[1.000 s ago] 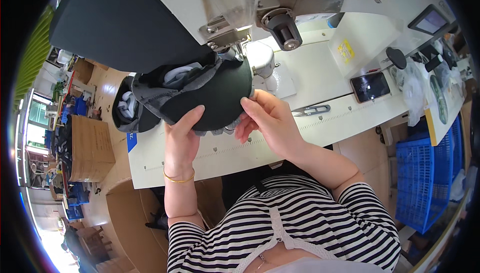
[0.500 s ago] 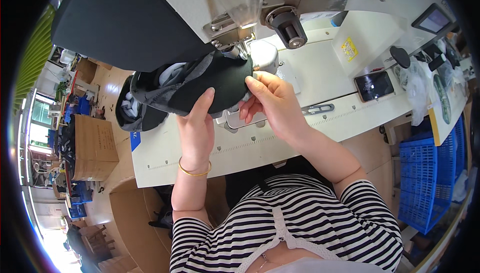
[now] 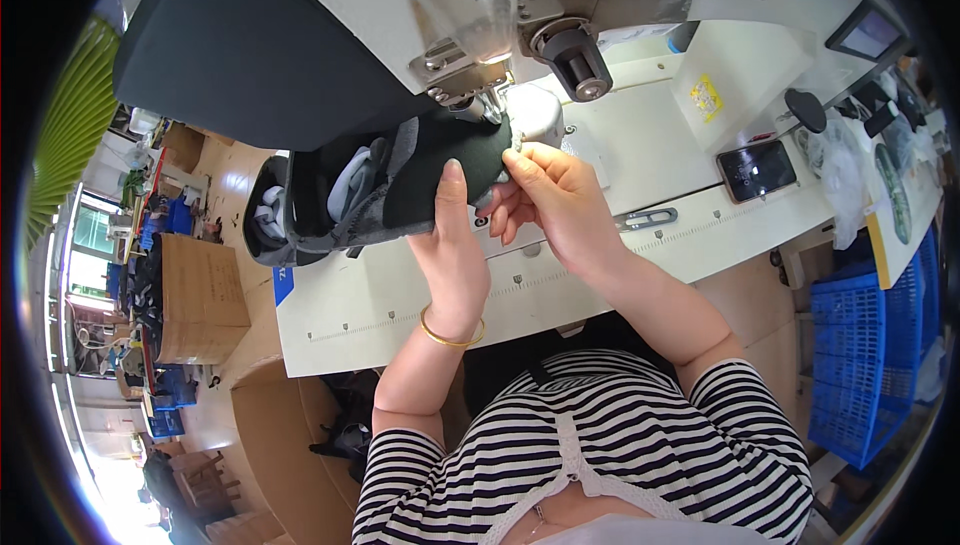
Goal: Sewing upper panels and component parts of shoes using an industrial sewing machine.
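Observation:
A black and grey shoe upper (image 3: pixel 440 160) lies under the head of a sewing machine (image 3: pixel 480 55), its toe end close beside the needle and presser foot (image 3: pixel 487 107). My left hand (image 3: pixel 450 255) holds the upper from the near side, thumb on top and the other fingers hidden beneath. My right hand (image 3: pixel 560 200) pinches the upper's edge between thumb and forefinger, just below the presser foot. Light grey cloth (image 3: pixel 350 185) shows inside the upper's opening. Farther left hangs another dark part with pale lacing or lining (image 3: pixel 268 213); whether it joins the upper I cannot tell.
A white machine table (image 3: pixel 400 330) with a ruler scale runs along my side. On it lies a phone (image 3: pixel 756 171), with a plastic bag (image 3: pixel 845 185) beyond. Blue crates (image 3: pixel 865 355) stand at the right, cardboard boxes (image 3: pixel 205 295) at the left. A green fan-like thing (image 3: pixel 75 130) is far left.
My left hand has shifted right along the upper, nearer my right hand. The upper has turned a little, and its toe edge sits slightly farther right. My right hand keeps its pinch.

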Tool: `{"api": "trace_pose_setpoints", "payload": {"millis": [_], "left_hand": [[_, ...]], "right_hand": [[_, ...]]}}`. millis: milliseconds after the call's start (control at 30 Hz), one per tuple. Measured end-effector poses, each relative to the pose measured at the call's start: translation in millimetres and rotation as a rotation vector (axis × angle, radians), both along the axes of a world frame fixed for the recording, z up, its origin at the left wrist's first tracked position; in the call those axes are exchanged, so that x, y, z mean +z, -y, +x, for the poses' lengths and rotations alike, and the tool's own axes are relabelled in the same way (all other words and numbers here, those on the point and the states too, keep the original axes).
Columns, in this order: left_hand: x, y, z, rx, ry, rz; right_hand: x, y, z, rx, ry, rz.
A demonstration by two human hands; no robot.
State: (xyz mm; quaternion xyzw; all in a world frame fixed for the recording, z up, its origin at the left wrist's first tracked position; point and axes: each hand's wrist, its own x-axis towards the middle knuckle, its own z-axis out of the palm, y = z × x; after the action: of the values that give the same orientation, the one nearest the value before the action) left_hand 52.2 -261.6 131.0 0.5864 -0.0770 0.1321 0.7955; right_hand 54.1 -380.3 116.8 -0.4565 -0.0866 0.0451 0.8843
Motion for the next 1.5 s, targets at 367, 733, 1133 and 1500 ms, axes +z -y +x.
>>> {"api": "trace_pose_setpoints", "payload": {"millis": [367, 733, 1133, 1500], "left_hand": [[-11.9, 31.2, -8.8, -0.031, -0.207, -0.063], [5.0, -105.2, -31.6, 0.435, 0.373, 0.414], [27.9, -128.7, 74.7, -0.263, -0.185, 0.022], [47.7, -123.1, 46.8, -0.055, -0.074, 0.051]], "right_hand": [[-1.4, -1.2, -0.3, -0.085, 0.01, -0.021], [-6.0, 12.4, -15.5, -0.047, 0.064, -0.279], [-5.7, -23.4, -25.2, 0.034, 0.047, -0.036], [-4.7, -17.9, -19.3, 0.044, 0.005, -0.008]]}}
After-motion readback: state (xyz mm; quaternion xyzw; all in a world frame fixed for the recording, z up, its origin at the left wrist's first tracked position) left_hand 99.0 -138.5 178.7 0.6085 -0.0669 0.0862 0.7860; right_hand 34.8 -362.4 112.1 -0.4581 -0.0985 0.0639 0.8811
